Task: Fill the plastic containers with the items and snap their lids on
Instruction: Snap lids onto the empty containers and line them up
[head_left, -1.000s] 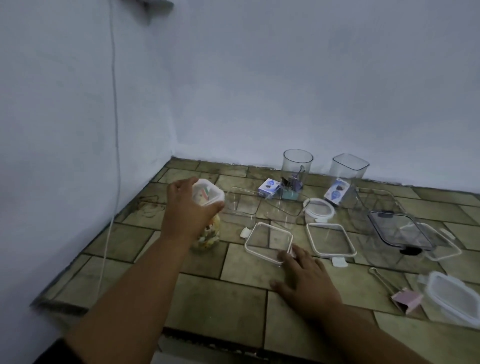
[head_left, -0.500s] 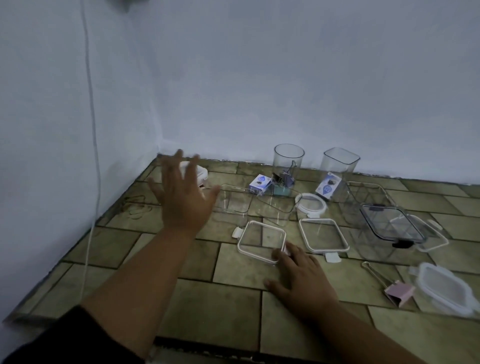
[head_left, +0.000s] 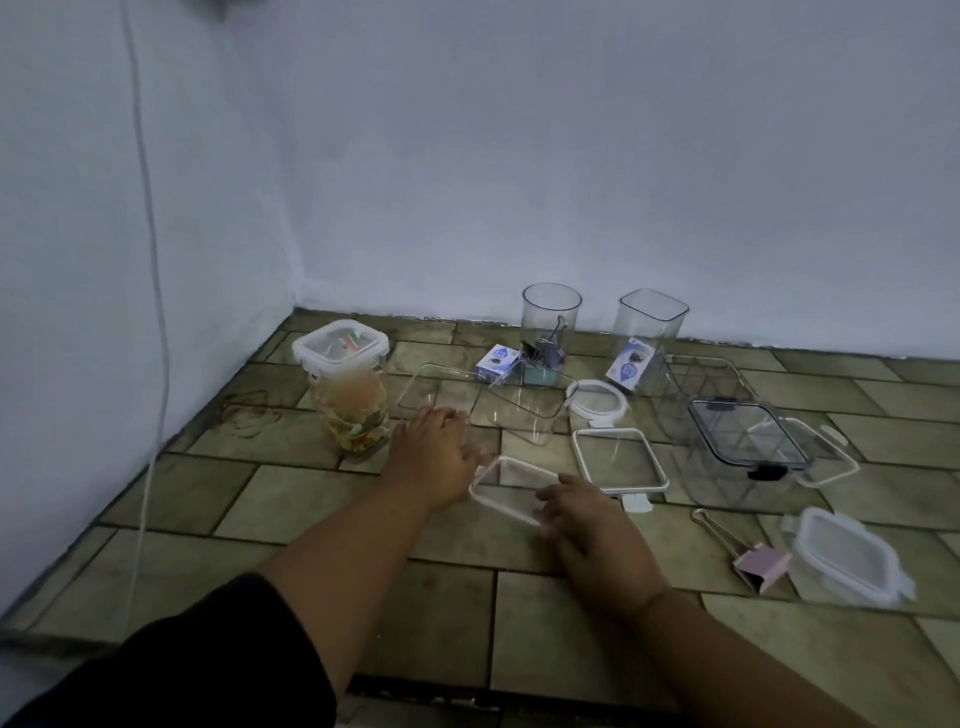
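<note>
A white-rimmed square lid (head_left: 506, 480) lies slightly tilted on the tiled floor between my hands. My right hand (head_left: 592, 535) grips its near right corner. My left hand (head_left: 434, 457) is at its left corner, fingertips touching the rim and holding nothing. A tall container (head_left: 356, 410) full of colourful items stands at the left, apart from my left hand, its clip lid (head_left: 340, 345) on top. Two empty clear containers (head_left: 441, 389) (head_left: 530, 410) sit just beyond my hands.
Farther back stand a round container with binder clips (head_left: 550, 327), a square tall container (head_left: 649, 332) and two small boxes (head_left: 496, 361). Round lid (head_left: 597, 400), square lid (head_left: 618, 460), dark-lidded box (head_left: 743, 436), pink binder clip (head_left: 758, 564) and lidded small container (head_left: 847, 556) lie right. A cable (head_left: 150, 270) hangs on the left wall.
My left hand let go of the filled container, which now stands by the left wall, and came back to the square lid. My right hand closed on that lid's corner and tilted it.
</note>
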